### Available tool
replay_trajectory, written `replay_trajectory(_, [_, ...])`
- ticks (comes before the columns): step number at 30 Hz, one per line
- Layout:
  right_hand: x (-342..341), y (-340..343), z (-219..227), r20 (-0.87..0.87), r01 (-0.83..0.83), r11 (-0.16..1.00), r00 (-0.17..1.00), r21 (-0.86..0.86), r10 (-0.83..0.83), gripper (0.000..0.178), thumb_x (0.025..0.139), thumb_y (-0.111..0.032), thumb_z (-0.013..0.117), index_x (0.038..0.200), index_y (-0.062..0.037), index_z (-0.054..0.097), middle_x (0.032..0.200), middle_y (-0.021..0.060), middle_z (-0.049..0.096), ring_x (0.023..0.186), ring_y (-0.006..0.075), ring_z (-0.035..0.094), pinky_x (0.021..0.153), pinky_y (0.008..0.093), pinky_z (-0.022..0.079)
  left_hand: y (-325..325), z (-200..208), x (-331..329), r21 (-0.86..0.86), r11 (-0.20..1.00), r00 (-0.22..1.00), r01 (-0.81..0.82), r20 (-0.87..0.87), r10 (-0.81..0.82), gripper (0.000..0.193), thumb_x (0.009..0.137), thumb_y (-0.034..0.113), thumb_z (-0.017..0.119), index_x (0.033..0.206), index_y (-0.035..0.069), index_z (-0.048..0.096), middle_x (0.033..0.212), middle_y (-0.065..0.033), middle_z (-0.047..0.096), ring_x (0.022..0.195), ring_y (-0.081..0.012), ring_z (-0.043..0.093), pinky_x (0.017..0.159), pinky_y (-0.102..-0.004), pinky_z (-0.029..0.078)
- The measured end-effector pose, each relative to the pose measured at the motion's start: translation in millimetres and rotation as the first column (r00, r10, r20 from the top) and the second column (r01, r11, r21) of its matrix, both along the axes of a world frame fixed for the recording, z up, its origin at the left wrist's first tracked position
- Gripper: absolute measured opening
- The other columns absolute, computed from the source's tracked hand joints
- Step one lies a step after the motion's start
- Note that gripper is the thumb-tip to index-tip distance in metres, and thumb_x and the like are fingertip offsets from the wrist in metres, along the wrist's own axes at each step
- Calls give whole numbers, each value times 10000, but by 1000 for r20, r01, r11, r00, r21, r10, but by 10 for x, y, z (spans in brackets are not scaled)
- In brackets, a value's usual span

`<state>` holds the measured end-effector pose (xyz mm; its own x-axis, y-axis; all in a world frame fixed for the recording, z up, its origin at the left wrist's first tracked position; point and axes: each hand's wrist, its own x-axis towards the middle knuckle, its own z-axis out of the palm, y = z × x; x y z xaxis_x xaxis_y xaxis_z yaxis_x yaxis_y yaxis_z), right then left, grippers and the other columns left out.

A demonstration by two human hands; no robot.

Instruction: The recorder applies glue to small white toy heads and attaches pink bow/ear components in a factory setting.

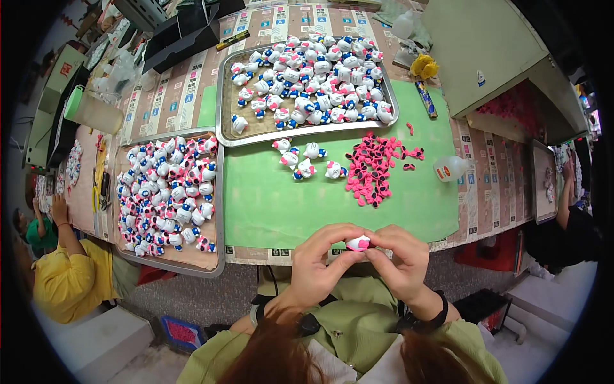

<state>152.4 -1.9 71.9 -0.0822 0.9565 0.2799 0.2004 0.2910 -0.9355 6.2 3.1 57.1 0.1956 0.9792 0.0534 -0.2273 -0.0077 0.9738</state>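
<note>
Near the table's front edge, my left hand [325,261] and my right hand [404,261] pinch a small white-and-pink figurine [358,243] between their fingertips. The fingers cover part of it, and its blue part is hidden. Beyond my hands, several loose white figurines [306,169] with pink and blue parts lie on the green mat [275,214]. To their right is a pile of tiny pink-and-black sunglasses pieces [372,173], a few scattered off its right side.
A metal tray [224,121] heaped with figurines stands at the back. Another tray [220,246] at left holds figurines with pink-and-black pieces. A small bottle [449,169] stands right, before a metal cabinet [486,45]. Co-workers sit at left [77,278] and right [569,233].
</note>
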Motion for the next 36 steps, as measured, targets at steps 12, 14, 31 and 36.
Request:
replay_trajectory(12, [5, 23, 4, 59, -10, 1000, 998, -9, 10, 311, 645, 23, 633, 952, 10, 587, 769, 111, 563, 665, 183, 543, 568, 257, 436, 25, -38, -30, -125, 989, 983, 81, 173, -59, 282, 756, -25, 556, 1034, -23, 507, 1003, -119, 548, 886, -180, 541, 772, -277, 441])
replay_trajectory(14, [-15, 47, 56, 146, 11, 1000, 989, 8, -12, 373, 629, -14, 660, 992, -12, 578, 798, 100, 529, 697, 186, 517, 595, 266, 425, 43, -37, -46, -396, 886, 897, 243, 440, -49, 303, 792, -4, 524, 1089, -20, 469, 1030, -111, 534, 898, -176, 544, 773, -272, 450])
replay_trajectory(31, [136, 24, 673, -498, -632, 741, 578, 229, 647, 401, 686, -171, 688, 989, 31, 522, 803, 149, 534, 692, 292, 569, 586, 347, 452, 282, 139, -903, 70, 820, 765, -568, -321, 558, 175, 768, 16, 560, 938, 10, 521, 811, -14, 508, 739, -78, 462, 663, -198, 384])
replay_trajectory(36, [133, 86, 1102, -575, -750, 489, 179, 445, 798, 203, 811, -134, 548, 1004, -71, 550, 932, 196, 569, 674, 259, 580, 538, 314, 416, 495, 185, -1264, 664, 626, 123, -409, -640, 758, 229, 751, 40, 549, 976, -5, 544, 920, -90, 564, 862, -209, 527, 769, -306, 401])
